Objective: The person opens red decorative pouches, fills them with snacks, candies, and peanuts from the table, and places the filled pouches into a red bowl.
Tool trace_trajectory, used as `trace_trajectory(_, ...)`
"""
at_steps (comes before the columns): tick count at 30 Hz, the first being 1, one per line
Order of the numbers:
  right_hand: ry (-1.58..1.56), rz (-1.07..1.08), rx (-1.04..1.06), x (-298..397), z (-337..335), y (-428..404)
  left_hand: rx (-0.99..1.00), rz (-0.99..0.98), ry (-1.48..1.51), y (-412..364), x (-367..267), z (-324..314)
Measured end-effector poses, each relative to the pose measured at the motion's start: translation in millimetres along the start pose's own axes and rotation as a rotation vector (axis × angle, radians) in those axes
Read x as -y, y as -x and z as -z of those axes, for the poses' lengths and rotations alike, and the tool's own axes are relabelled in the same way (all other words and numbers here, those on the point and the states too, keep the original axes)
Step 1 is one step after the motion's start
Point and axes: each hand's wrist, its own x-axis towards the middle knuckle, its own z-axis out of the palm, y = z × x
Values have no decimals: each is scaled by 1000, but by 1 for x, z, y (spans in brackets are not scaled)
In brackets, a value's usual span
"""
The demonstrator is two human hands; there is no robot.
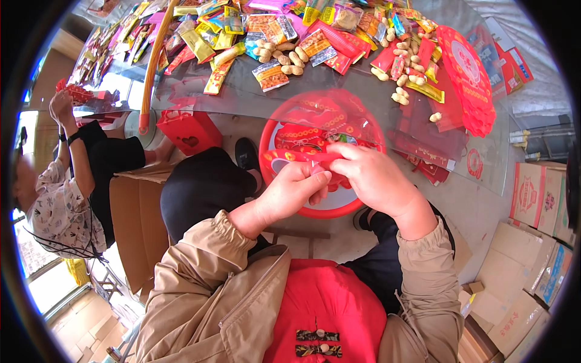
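My left hand [295,183] pinches the gathered red edge of a printed red pouch [290,156], fingers curled and closed on it. On the pouch's right side, my right hand [367,174] grips the same edge between thumb and fingers. Both hands are above a round red-rimmed basin [324,213] holding more red printed pouches, partly seen through the glass tabletop. Beyond them, wrapped snacks [271,75] and unshelled peanuts [292,69] lie loose on the glass table [218,104]. A stack of flat red printed pouches [470,77] rests at the table's right side.
A co-worker [68,195] sits at the left, hands raised with a red item. A red gift bag [190,131] stands below the table, near an open cardboard box [136,218]. An orange rod [154,63] crosses the tabletop. Cardboard cartons [513,263] stand at the right.
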Motion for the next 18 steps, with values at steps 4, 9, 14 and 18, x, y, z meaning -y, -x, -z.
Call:
trace_trajectory(4, -204, -265, 363, -1, 3, 4, -60, -35, -255, 1, -8, -18)
trace_trajectory(9, -453, -238, 225, -10, 4, 7, -156, -231, -446, -4, -12, -27)
trace_trajectory(14, -592, -186, 240, -10, 7, 14, -60, -299, -582, -6, 2, -24)
trace_trajectory(18, -610, -271, 334, -3, 4, 11, -27, -403, -635, 0, 4, -10)
